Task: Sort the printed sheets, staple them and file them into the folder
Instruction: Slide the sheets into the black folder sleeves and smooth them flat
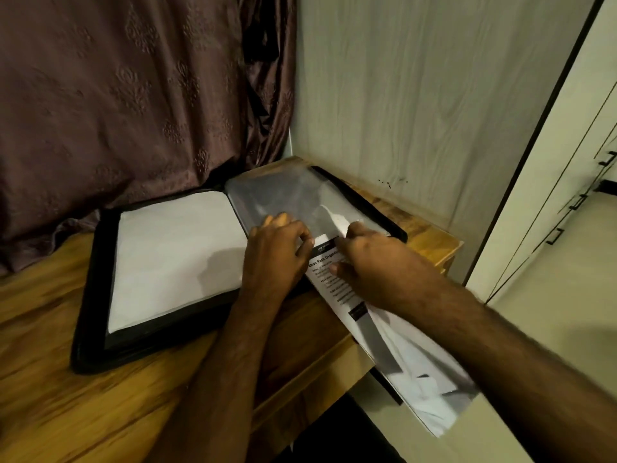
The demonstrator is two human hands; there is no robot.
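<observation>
You've got 1 folder (90,295), open on 1 wooden table (50,379). 2 hands in view: left hand (273,252) & right hand (377,262). 1 clear plastic sleeve (277,192) on the folder's right side, 1 white sheet (173,252) on its left. 1 bundle of printed sheets (400,355), exact sheet count can't tell. 1 curtain (133,95) behind.

A wooden surface (50,379) with a strong grain fills a room corner, bearing an open black folder (90,295) that lies flat on it, white sheet showing in its left half. Printed sheets (417,369) overhang the surface's right edge.
</observation>
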